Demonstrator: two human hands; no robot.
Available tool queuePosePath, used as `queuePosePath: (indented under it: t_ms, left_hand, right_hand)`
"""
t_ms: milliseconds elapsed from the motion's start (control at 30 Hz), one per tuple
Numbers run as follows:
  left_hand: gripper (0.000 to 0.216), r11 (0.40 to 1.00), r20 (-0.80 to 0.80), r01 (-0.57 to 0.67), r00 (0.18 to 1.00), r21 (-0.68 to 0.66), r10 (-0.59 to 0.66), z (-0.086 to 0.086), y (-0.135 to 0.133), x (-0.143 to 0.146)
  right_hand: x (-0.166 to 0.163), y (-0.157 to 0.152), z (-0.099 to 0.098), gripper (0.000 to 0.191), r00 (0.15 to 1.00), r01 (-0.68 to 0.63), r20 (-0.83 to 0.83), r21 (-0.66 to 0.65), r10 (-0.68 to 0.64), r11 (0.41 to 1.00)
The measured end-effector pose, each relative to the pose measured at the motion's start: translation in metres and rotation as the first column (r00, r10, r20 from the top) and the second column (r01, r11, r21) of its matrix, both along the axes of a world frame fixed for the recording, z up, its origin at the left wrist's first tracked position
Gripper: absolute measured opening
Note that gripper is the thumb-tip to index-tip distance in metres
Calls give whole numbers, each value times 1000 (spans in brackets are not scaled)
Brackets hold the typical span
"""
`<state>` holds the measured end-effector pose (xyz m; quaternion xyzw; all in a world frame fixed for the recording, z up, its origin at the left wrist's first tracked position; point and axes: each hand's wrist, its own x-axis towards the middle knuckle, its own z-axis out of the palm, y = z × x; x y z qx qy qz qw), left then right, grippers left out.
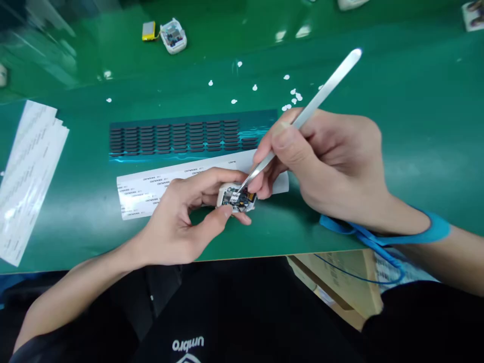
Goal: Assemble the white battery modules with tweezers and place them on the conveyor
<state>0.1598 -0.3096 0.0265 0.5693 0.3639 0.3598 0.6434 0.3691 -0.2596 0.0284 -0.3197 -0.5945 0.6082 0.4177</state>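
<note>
Nearest are a dark shirt (227, 307) and, to the right, a cardboard box (359, 282) beyond the green table's (423, 131) edge. The left hand (185, 217) grips a small white-cased device (239, 199) at the table's near side, circuitry facing up. The right hand (333, 161), with a blue strap (431, 229) at its wrist, holds a slim metal tool (328, 88) like a pen, its tip at the device. Behind lies a printed white sheet (138, 199); left, more white strips (28, 181). Farther, a blue sheet (260, 118) carries dark pieces (164, 137), then scattered white dots (254, 87); far left, a yellow-edged battery (148, 31) beside an open case (177, 49)
</note>
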Motion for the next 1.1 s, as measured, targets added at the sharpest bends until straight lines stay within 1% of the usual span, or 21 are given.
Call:
queuePosePath:
  t_ms: [67,200,300,400,500,733,933,1100]
  left_hand:
    - [28,1000,33,22,999,-20,-22,-3,-1,1]
    - [25,999,77,22,997,-46,-19,-6,-2,3]
    - [24,998,86,16,996,-62,-10,-6,-2,3]
    - [25,998,93,14,996,-60,-9,-6,-3,3]
    - [25,998,67,3,998,-60,1,-5,-3,2]
    - [19,996,-10,-30,1000,-83,29,-3,-3,4]
    - [20,995,-9,-27,1000,-100,26,-4,-3,5]
    - [25,996,9,-22,1000,-89,23,-2,-2,6]
  right_hand:
    - [-1,-2,0,35,1000,5,15,-6,-5,1000]
    - [-2,-5,2,35,998,36,53,36,-38,999]
    - [-2,-6,2,35,996,33,78,15,-34,999]
    - [-2,-8,2,29,996,48,79,-3,-48,999]
    - [-2,-8,2,27,993,70,92,3,-70,998]
    - [-3,-7,1,26,990,72,120,7,-73,997]
    - [-3,-8,1,29,984,87,155,-20,-83,996]
    - [-4,-8,2,29,987,93,132,-36,-87,995]
